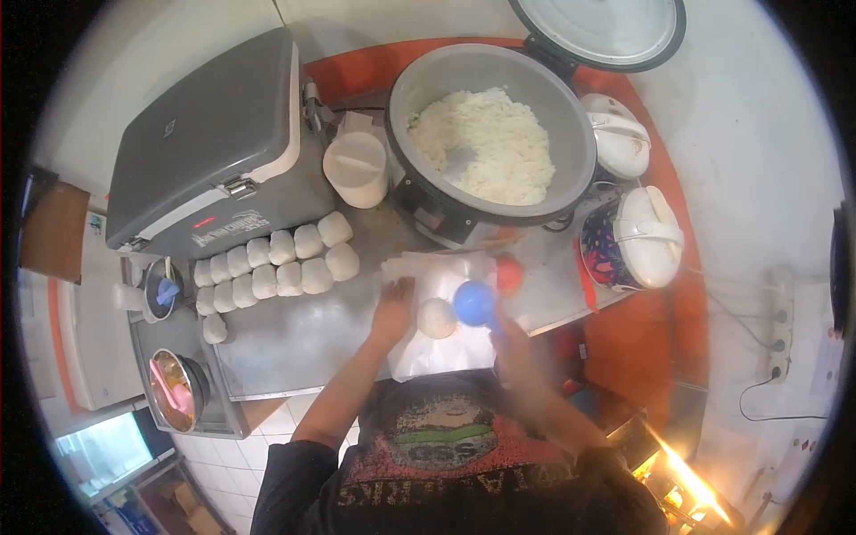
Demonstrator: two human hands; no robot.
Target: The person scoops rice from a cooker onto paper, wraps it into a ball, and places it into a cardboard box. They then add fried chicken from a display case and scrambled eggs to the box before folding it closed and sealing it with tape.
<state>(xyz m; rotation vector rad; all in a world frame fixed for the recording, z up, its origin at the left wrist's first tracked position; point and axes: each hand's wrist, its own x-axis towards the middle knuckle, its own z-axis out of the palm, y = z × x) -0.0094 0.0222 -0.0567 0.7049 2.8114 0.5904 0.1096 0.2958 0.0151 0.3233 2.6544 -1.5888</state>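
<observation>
left hand (395,306) is lying open on paper (446,358) beside rice ball (437,318); blurred right hand (515,343) is gripping blue cup (474,303).

Glossy blue plastic cup (473,302), thin white paper sheet (443,355), matt steel table (294,343)

Steel counter (294,348), rice cooker (437,211), rice packets (281,264), paper (439,358)

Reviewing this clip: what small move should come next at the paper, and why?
Probably set the blue scoop aside and fold the paper over the rice mound. The mound sits bare on the sheet, the left hand lies flat on the paper's edge, the blurred right hand seems to hold the scoop beside it, and wrapped parcels lie in rows nearby.
</observation>
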